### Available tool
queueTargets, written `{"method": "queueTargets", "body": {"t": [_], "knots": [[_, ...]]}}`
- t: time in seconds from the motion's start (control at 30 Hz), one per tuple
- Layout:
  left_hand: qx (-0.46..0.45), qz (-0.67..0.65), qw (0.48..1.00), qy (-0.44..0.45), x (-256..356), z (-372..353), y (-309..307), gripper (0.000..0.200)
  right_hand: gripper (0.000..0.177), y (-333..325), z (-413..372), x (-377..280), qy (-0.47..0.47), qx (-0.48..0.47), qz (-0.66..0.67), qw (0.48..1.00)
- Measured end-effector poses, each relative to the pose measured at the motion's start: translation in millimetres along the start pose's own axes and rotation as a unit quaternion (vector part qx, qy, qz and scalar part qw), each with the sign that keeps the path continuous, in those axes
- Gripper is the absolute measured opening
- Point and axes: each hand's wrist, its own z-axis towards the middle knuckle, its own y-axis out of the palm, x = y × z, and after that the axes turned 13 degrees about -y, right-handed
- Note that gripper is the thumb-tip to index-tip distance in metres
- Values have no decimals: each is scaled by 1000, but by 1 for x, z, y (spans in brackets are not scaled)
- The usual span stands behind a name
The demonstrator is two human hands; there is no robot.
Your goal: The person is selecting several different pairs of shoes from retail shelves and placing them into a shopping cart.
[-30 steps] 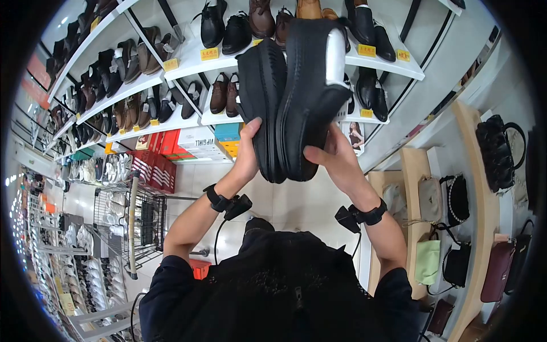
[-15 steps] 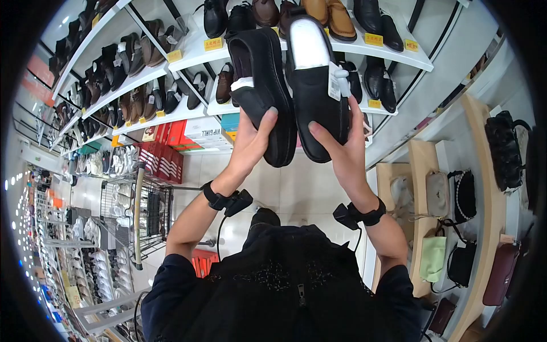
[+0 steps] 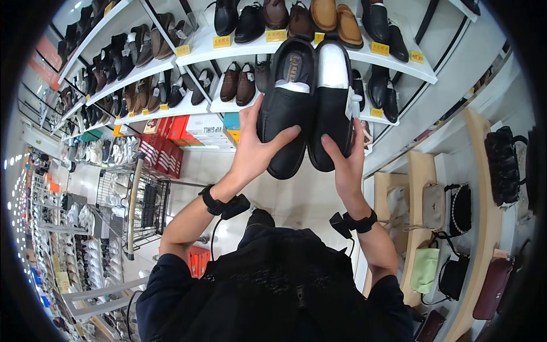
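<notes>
A pair of black slip-on shoes is held up side by side, toes pointing toward me. My left hand (image 3: 263, 142) grips the left shoe (image 3: 286, 119), its thumb across the toe area and its fingers along the outer side. Inside that shoe the printed insole and some white paper show. My right hand (image 3: 345, 157) grips the right shoe (image 3: 329, 122), thumb on the upper, fingers at the outer edge. White stuffing fills its opening, and a white tag (image 3: 352, 102) hangs at its outer side. The soles are hidden.
Just beyond the shoes, white shelves (image 3: 199, 48) carry leather shoes with yellow price labels. Shoe boxes (image 3: 208, 131) lie under them. A shopping cart (image 3: 134, 205) stands to my left. On the right, wooden shelving (image 3: 419, 188) holds handbags.
The left shoe has turned from its side to show its upper and insole. Both shoes now lie closer together, slightly lower and, for the left one, further right.
</notes>
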Motion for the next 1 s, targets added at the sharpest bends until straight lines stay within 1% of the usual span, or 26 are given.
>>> {"method": "queueTargets", "body": {"t": [0.07,0.13,0.2,0.23,0.33,0.4,0.43,0.47,0.5,0.53,0.6,0.63,0.7,0.8,0.83,0.87,0.93,0.97,1.0], "knots": [[3,-13,1000,5,3,1,1,101,84,-3,-5,-6,-24,-5,-11,1000],[16,-8,1000,17,6,3,1,97,85,-7,-5,-11,-50,-7,-11,999],[1,-28,1000,13,7,1,4,95,85,-13,-4,-18,-48,-27,-13,998],[-9,-31,999,22,3,1,6,94,88,-18,-3,-18,-33,-51,-13,998],[-33,-52,997,40,-4,-1,13,89,88,-29,-2,-21,-25,-61,-15,998],[-99,-105,990,-7,-7,-1,13,82,86,-36,-2,-25,-45,-64,-34,996],[-100,-106,989,-6,-6,-2,13,82,84,-39,-3,-26,-35,-61,-39,997],[-125,-131,983,11,-4,-3,12,77,83,-42,-3,-27,-25,-58,-45,997],[-150,-156,976,28,-3,-4,12,74,79,-44,-2,-28,-33,-67,-74,994],[-150,-156,976,28,-4,-3,9,74,79,-46,-3,-28,-33,-67,-74,994],[-232,-195,952,-48,-4,1,-2,70,77,-47,-3,-27,-6,-74,-72,995],[-229,-194,953,-47,-5,0,-4,70,77,-48,-3,-27,-7,-76,-69,995],[-239,-203,949,-10,-7,0,-9,70,76,-49,-1,-30,14,-135,-70,988],[-233,-199,952,-13,-8,-6,-15,73,77,-52,-2,-26,24,-153,-31,988],[-231,-198,952,-12,-7,-8,-16,73,70,-51,-4,-23,7,-140,-41,989],[-214,-188,958,1,-4,-12,-16,76,70,-50,-5,-23,8,-141,-41,989],[-194,-180,964,13,-5,-16,-14,78,59,-45,-6,-29,49,-104,18,993],[-164,-176,970,18,-7,-17,-12,80,50,-44,-6,-29,38,-111,21,993],[-136,-171,976,22,-9,-17,-12,81,50,-43,-7,-29,39,-113,22,993]]}}
